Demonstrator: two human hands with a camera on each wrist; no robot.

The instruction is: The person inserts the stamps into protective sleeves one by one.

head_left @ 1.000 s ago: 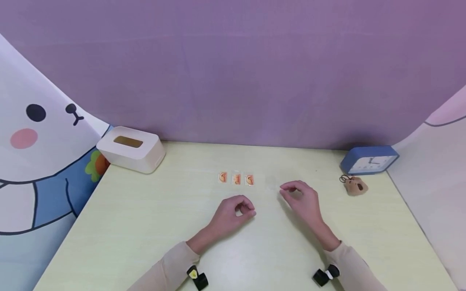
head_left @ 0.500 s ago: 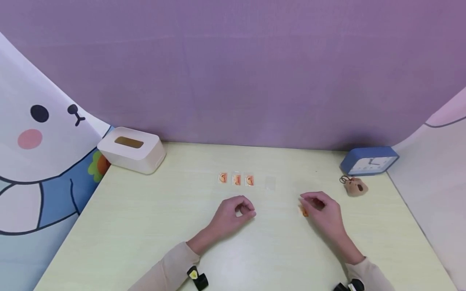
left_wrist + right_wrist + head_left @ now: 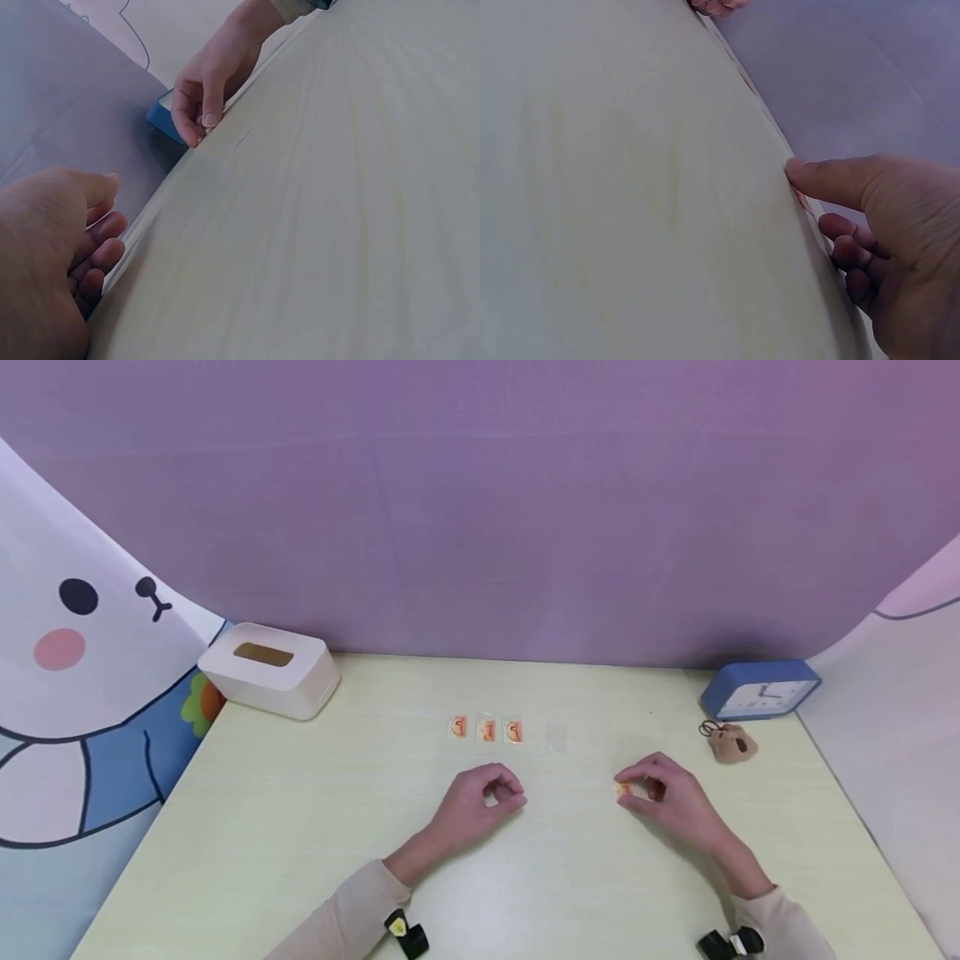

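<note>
My right hand (image 3: 671, 797) is at the right of the table, thumb and fingertips around the edges of a small flat square with an orange print (image 3: 623, 789). In the right wrist view a sliver of that orange print (image 3: 802, 199) shows beside the thumb. My left hand (image 3: 476, 806) rests mid-table with loosely curled fingers, holding nothing. Beyond it lie three similar squares in a row: a left one (image 3: 457, 727), a middle one (image 3: 487, 730) and a right one (image 3: 513, 731), with clear edges. A clear, unprinted square (image 3: 557, 738) lies to their right.
A white tissue box (image 3: 273, 668) stands at the table's back left. At the back right are a blue clock (image 3: 761, 691) and a brown trinket with a loop (image 3: 732, 744). A purple cloth (image 3: 480, 527) hangs behind the table (image 3: 360, 752).
My right hand has moved right and toward me from beside the clear square, uncovering it. Its thumb and fingertips have come down onto the orange-printed square. The left hand stays still.
</note>
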